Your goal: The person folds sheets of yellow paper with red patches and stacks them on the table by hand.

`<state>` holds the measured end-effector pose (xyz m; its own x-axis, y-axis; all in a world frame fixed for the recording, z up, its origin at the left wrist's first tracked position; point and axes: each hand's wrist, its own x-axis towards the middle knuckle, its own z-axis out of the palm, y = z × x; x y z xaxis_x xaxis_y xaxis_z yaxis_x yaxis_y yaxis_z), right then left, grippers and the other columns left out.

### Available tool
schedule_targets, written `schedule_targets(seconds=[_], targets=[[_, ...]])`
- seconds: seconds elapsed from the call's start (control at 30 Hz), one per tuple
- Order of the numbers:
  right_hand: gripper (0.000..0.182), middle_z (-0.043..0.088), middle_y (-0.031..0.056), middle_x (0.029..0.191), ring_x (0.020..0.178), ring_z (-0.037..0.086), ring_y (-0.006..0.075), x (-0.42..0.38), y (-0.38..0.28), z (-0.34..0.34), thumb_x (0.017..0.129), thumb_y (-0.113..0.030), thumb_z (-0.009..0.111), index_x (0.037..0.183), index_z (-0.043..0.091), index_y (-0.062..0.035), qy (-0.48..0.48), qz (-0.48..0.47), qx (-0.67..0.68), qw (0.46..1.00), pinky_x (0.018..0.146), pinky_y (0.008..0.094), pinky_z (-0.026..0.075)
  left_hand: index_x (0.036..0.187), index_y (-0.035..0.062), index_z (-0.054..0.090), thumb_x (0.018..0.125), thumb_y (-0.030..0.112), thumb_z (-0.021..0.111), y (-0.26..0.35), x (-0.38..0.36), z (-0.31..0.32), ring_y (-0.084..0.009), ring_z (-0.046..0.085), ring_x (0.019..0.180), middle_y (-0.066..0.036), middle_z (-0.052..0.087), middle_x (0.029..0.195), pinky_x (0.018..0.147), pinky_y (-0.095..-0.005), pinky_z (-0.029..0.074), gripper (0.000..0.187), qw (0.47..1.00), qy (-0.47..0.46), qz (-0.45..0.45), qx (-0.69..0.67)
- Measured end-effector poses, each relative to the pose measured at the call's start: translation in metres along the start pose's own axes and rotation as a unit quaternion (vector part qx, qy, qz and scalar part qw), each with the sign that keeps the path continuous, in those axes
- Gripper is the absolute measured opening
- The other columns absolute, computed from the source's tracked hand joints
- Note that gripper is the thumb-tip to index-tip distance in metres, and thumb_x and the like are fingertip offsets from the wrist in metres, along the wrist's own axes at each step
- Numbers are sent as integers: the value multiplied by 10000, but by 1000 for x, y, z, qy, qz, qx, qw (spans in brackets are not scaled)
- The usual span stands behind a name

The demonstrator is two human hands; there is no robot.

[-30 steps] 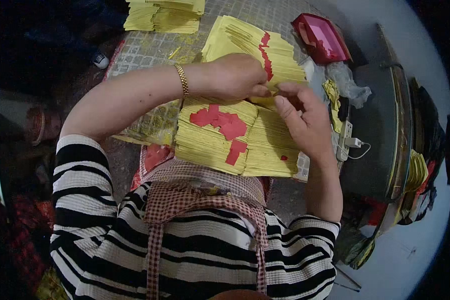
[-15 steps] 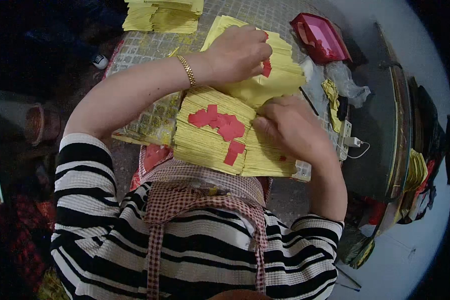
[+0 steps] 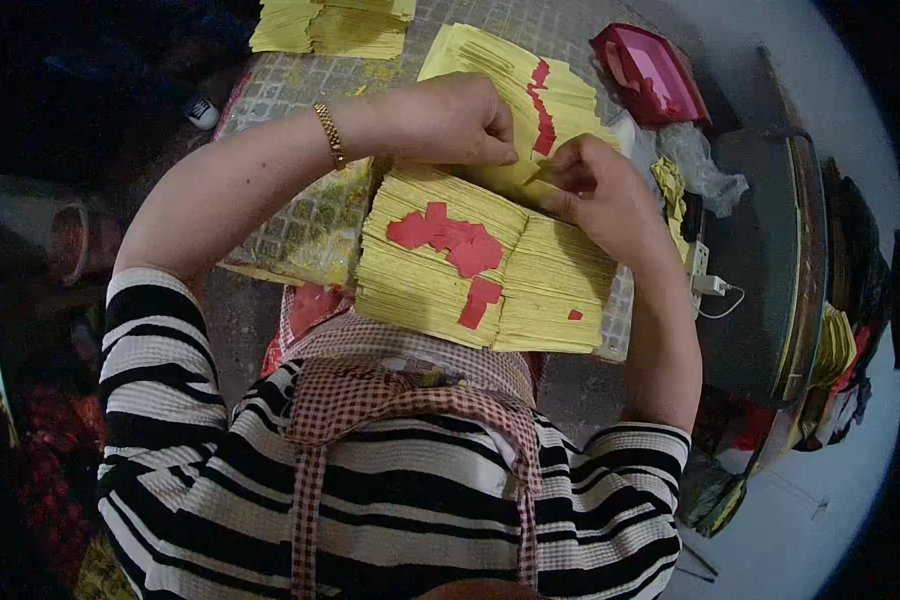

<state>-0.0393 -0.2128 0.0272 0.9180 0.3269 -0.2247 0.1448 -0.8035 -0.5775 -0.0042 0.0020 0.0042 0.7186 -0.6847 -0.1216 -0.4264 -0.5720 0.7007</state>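
Note:
Fanned yellow paper sheets (image 3: pixel 570 105) lie at the far side of the table, with a row of small red paper pieces (image 3: pixel 544 125) across them. My left hand (image 3: pixel 467 118) is closed over their near left part, fingertips pinched at the paper's edge. Facing it, my right hand (image 3: pixel 592 190) pinches a yellow paper corner between thumb and fingers. Nearer my body sit two packed stacks of yellow paper (image 3: pixel 420 290), side by side. Loose red squares (image 3: pixel 450 240) rest on the left stack, and one small red bit (image 3: pixel 575 315) is on the right stack.
A pink-red tray (image 3: pixel 655 80) holding red scraps stands at the back right, beside a clear plastic bag (image 3: pixel 705 165) and crumpled yellow paper (image 3: pixel 670 195). A power strip with a white plug (image 3: pixel 708 286) is at the right edge. Another yellow stack (image 3: pixel 335 28) lies at the back left.
My left hand has moved back toward me, off the red row, uncovering it. My right hand has lifted from the near stack and moved up to the fanned sheets.

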Motion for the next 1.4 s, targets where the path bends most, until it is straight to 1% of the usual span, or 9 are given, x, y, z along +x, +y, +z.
schedule_targets(seconds=[0.13, 0.33, 0.47, 0.63, 0.83, 1.0, 1.17, 1.3, 1.4], targets=[[227, 651, 107, 838, 657, 569, 154, -5, -6, -5, 783, -53, 676, 993, 603, -8, -12, 32, 52, 998, 625, 284, 457, 835, 29, 645, 864, 132, 584, 12, 4, 0, -134, 476, 519, -44, 609, 672, 501, -297, 399, 124, 999, 7, 10, 52], [200, 658, 90, 893, 742, 590, 180, -10, -13, 7, 800, -61, 655, 994, 616, -33, 37, 46, 23, 998, 689, 311, 465, 828, 29, 636, 866, 139, 570, 13, 2, 14, -128, 452, 517, -39, 588, 651, 498, -289, 381, 133, 995, -15, 91, 34], [197, 650, 70, 942, 786, 577, 198, -32, 1, 23, 804, -80, 613, 996, 616, -36, 180, -321, -211, 906, 761, 315, 456, 819, 30, 627, 866, 139, 571, 2, 4, 20, -123, 424, 517, -32, 568, 634, 497, -289, 373, 131, 996, 0, 84, -33], [268, 591, 11, 1172, 955, 537, 181, -67, -9, 26, 807, -184, 613, 1071, 623, -145, 156, -430, -310, 834, 871, 338, 428, 815, 23, 624, 864, 137, 573, 2, 4, 21, -115, 419, 523, -29, 581, 648, 498, -276, 373, 134, 996, -10, 82, -15], [358, 542, 9, 1256, 1034, 509, 192, -67, 1, 27, 801, -201, 622, 1156, 586, -165, 185, -491, -407, 748, 915, 360, 415, 805, 12, 642, 856, 136, 578, 7, -3, 20, -109, 437, 528, -29, 597, 662, 502, -263, 383, 148, 996, -1, 75, -45], [447, 513, 22, 1289, 1097, 487, 200, -73, -1, 25, 794, -190, 636, 1231, 543, -171, 183, -460, -323, 807, 956, 373, 397, 814, 0, 664, 851, 143, 586, 11, -5, 12, -117, 473, 533, -50, 639, 704, 509, -269, 404, 168, 997, 3, 69, -44], [451, 516, 71, 1276, 1119, 489, 230, -77, -3, 23, 790, -144, 653, 1228, 544, -134, 103, -289, -370, 877, 954, 377, 405, 863, -8, 666, 865, 151, 579, 5, 1, 15, -148, 511, 546, -72, 665, 748, 539, -295, 431, 182, 994, -1, 106, -39], [435, 549, 121, 1203, 1088, 509, 265, -70, 2, 10, 781, -109, 648, 1202, 548, -77, 118, -187, -146, 964, 933, 371, 417, 894, -14, 639, 886, 157, 559, 6, 1, 13, -181, 540, 580, -80, 656, 758, 573, -326, 448, 189, 997, 2, 77, -19], [413, 595, 145, 1093, 984, 565, 299, -39, 18, 3, 783, -111, 627, 1177, 547, -20, 100, -192, -10, 976, 857, 364, 455, 900, -9, 625, 893, 156, 549, 4, 8, 18, -195, 548, 598, -82, 649, 759, 580, -335, 449, 182, 997, 5, 75, 6]])
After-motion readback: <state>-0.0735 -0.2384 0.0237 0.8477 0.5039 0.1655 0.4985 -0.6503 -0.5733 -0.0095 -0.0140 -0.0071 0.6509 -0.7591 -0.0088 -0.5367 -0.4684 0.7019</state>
